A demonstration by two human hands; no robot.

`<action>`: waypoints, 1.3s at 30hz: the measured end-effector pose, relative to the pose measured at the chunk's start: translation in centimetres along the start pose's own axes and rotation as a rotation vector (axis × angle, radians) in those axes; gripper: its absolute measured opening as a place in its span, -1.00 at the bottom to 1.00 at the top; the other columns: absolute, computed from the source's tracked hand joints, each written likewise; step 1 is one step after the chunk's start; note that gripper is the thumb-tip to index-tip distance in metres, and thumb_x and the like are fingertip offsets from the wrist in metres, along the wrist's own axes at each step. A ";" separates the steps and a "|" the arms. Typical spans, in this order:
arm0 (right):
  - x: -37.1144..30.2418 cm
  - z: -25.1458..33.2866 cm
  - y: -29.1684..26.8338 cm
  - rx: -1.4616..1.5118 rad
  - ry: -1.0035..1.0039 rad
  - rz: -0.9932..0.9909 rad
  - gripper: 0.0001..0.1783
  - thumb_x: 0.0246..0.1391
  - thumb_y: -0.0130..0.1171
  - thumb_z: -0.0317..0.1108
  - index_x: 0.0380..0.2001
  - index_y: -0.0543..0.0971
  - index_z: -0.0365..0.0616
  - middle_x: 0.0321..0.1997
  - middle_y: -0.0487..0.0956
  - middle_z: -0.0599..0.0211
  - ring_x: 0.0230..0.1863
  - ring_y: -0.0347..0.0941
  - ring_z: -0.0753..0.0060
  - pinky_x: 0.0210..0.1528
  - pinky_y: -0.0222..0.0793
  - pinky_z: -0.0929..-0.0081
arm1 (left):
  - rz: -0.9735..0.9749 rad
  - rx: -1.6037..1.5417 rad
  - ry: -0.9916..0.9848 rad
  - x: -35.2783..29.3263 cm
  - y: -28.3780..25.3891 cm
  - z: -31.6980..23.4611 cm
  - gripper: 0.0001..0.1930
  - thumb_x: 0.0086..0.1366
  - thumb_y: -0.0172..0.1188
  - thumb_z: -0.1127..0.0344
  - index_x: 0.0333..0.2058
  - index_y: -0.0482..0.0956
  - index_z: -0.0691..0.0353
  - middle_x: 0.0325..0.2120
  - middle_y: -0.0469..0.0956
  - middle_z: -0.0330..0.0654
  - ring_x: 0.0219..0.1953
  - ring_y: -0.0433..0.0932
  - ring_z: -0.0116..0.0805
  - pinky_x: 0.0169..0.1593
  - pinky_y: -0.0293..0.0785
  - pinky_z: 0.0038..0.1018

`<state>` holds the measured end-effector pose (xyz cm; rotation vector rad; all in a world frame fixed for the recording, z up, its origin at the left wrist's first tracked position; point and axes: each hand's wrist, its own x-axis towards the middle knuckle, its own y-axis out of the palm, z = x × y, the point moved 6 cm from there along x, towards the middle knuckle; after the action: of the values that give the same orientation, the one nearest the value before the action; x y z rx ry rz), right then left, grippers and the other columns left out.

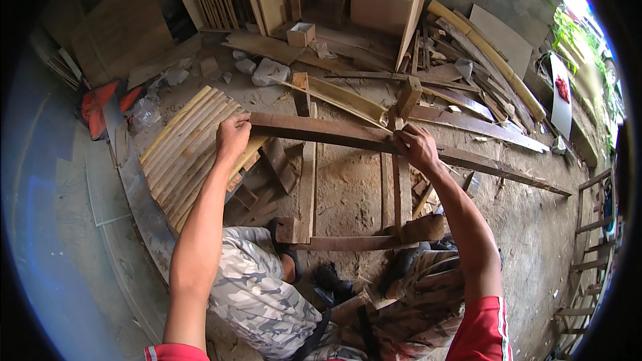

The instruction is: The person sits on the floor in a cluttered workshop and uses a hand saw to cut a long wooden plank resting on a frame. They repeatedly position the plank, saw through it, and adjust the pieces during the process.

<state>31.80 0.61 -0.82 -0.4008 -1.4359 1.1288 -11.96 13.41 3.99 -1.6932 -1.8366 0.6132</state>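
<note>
A long dark wooden beam point(314, 128) lies crosswise in front of me, over a low wooden frame point(308, 180) with upright posts. My left hand point(234, 137) is closed round the beam's left end, fingertips at its end face. Farther right along the same beam, my right hand point(416, 147) is pinched shut at its top edge. From those fingers a thin pale wooden strip point(328, 101) slants away to the far left. The wooden post point(408, 97) stands just beyond my right hand. My right fingertips are partly hidden.
A slatted wooden panel point(190, 150) lies at left, with wood offcuts point(251, 200) beside it. Planks and poles point(495, 60) are heaped at the far right. Stones point(269, 72) and a small box point(301, 34) sit at the back. A ladder-like wooden rack point(592, 261) stands at right.
</note>
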 end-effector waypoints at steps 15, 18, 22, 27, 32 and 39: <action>-0.6 7.5 -12.4 0.171 0.005 0.029 -0.83 0.15 0.28 -0.37 -0.20 0.69 -0.15 -0.38 0.61 0.27 -0.48 0.57 0.25 -0.47 0.52 0.33 | -0.087 -0.535 -0.012 -5.8 -5.1 -6.7 -0.64 0.47 0.11 0.08 -0.04 0.60 0.28 -0.12 0.62 -0.20 -0.12 0.61 -0.44 -0.13 0.47 -0.50; -4.0 10.4 -15.9 0.287 0.093 0.192 -0.83 0.02 0.34 -0.53 -0.25 0.70 -0.22 -0.47 0.57 0.21 -0.51 0.51 0.22 -0.49 0.41 0.28 | -0.137 -0.553 -0.020 -13.6 -9.8 -7.1 -0.67 0.47 0.11 0.11 -0.08 0.62 0.26 -0.19 0.63 -0.22 -0.15 0.61 -0.46 -0.13 0.48 -0.50; -11.6 12.7 -18.2 0.362 0.090 0.293 -0.81 -0.11 0.42 -0.52 -0.33 0.73 -0.14 -0.53 0.59 0.34 -0.57 0.53 0.35 -0.57 0.39 0.36 | 0.047 -0.660 -0.227 -22.6 -6.0 -1.1 -0.77 0.42 0.21 0.24 -0.15 0.65 0.31 -0.37 0.66 -0.22 -0.38 0.60 -0.53 -0.28 0.52 -0.58; -16.5 14.0 -15.8 0.349 0.139 0.480 -0.87 -0.07 0.43 -0.42 -0.38 0.73 -0.09 -0.53 0.58 0.35 -0.55 0.53 0.27 -0.54 0.42 0.34 | 0.054 -0.724 -0.626 -32.1 0.7 6.8 -0.79 0.40 0.23 0.27 -0.12 0.56 0.28 -0.29 0.65 -0.16 -0.44 0.62 -0.45 -0.35 0.61 -0.53; -21.4 11.7 -11.4 0.305 0.234 0.553 -0.90 0.02 0.38 -0.33 -0.37 0.72 -0.06 -0.46 0.60 0.28 -0.49 0.55 0.12 -0.47 0.45 0.24 | 0.247 -0.564 -0.748 -32.8 5.7 10.9 -0.76 0.42 0.13 0.38 0.00 0.54 0.35 -0.21 0.62 -0.13 -0.40 0.64 -0.39 -0.27 0.63 -0.47; -24.9 8.0 -7.6 0.256 0.381 0.455 -0.89 -0.01 0.39 -0.33 -0.38 0.72 -0.07 -0.43 0.59 0.24 -0.43 0.55 0.09 -0.35 0.45 0.20 | 0.132 -0.205 -0.522 -32.1 8.1 12.3 -0.65 0.29 0.32 0.31 0.04 0.65 0.24 -0.21 0.69 -0.11 -0.37 0.62 -0.46 -0.24 0.53 -0.53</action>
<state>33.22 -25.73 -7.39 -0.7398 -0.8729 1.4857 -12.86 -17.23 -13.54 -1.9302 -2.2146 1.0313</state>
